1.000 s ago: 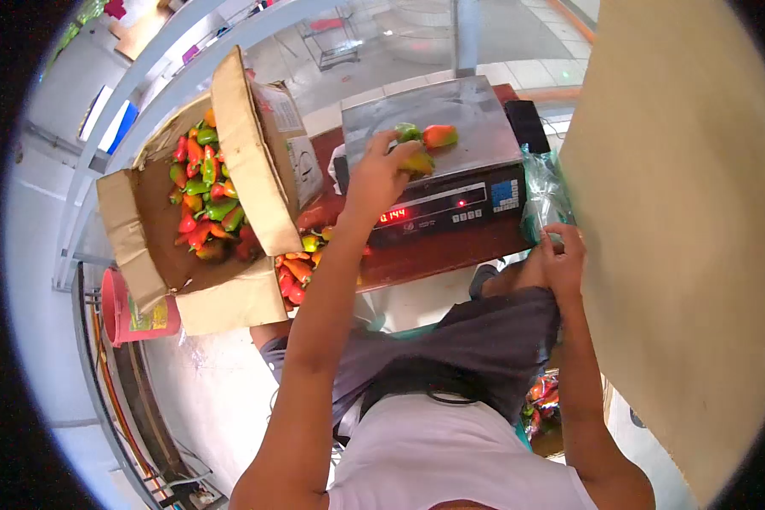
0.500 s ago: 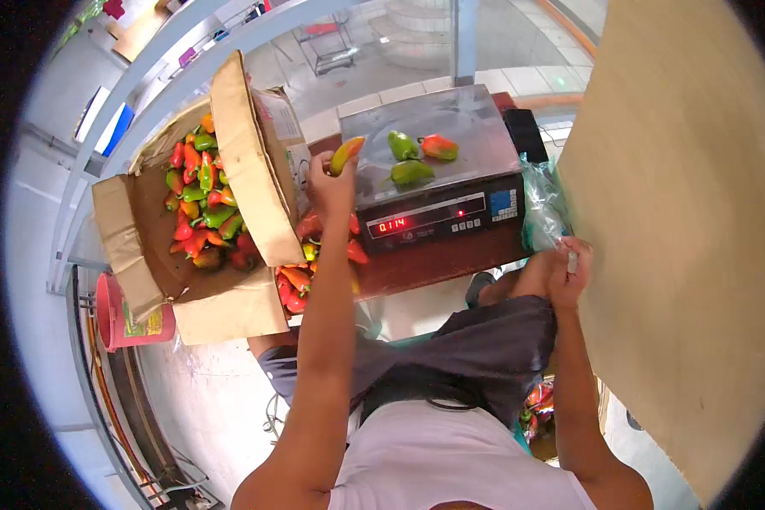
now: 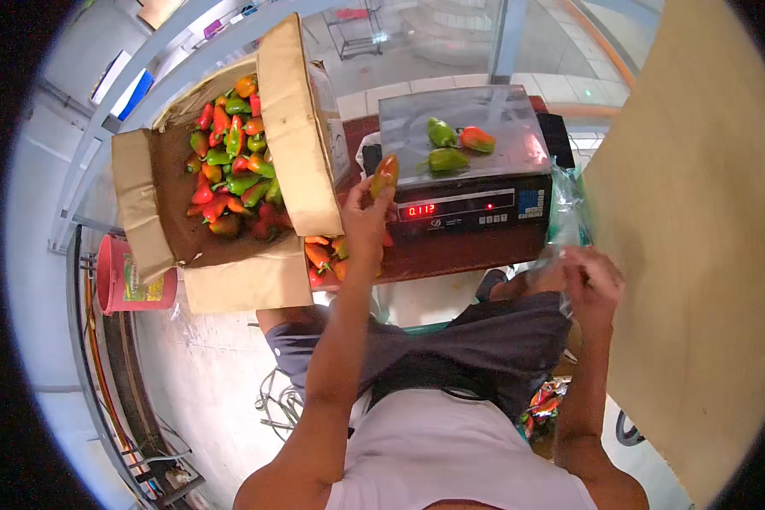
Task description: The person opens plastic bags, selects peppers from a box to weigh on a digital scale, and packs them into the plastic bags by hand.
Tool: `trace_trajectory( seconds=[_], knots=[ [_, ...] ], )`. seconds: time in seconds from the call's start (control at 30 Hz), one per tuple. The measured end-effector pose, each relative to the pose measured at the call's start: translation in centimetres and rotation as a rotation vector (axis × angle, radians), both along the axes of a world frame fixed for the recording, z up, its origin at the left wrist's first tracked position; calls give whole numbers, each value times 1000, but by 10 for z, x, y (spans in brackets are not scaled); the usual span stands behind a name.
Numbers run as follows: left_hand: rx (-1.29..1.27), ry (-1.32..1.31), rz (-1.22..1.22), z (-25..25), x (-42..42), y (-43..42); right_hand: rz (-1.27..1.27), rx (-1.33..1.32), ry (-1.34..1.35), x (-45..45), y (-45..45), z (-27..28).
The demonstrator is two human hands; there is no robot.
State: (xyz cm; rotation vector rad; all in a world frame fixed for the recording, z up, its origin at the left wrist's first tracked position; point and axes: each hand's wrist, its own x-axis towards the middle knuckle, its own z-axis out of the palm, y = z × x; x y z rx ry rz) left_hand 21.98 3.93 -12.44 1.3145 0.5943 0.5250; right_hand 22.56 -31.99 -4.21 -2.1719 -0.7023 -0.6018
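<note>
My left hand [image 3: 367,219] grips an orange-green pepper [image 3: 385,176], held upright just left of the weighing scale [image 3: 510,157]. On the scale's metal plate lie two green peppers [image 3: 447,160] and a red-orange one [image 3: 477,139]. The red display [image 3: 422,210] is lit below the plate. Right of the scale hangs a clear plastic bag [image 3: 568,208], and my right hand [image 3: 593,280] is closed at its lower end, somewhat blurred.
An open cardboard box [image 3: 302,140] of red, green and orange peppers [image 3: 229,161] stands at the left. More peppers [image 3: 319,255] lie beside it on the dark red table [image 3: 450,261]. A pink bucket [image 3: 115,276] is on the floor; a tan board [image 3: 697,238] rises at right.
My left hand lifted the pepper off the scale plate and moved it left, then held it near the scale's front left corner. The display number dropped. The view has shifted.
</note>
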Motion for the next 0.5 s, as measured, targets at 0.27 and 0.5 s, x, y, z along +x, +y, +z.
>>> trace_trajectory(
  seconds=[0.27, 0.5],
  knots=[
    [746, 128, 148, -2, 60, 6, 225, -331, 219, -32, 50, 11],
    [873, -168, -240, 49, -31, -41, 339, -255, 328, -41, 58, 7]
  ],
)
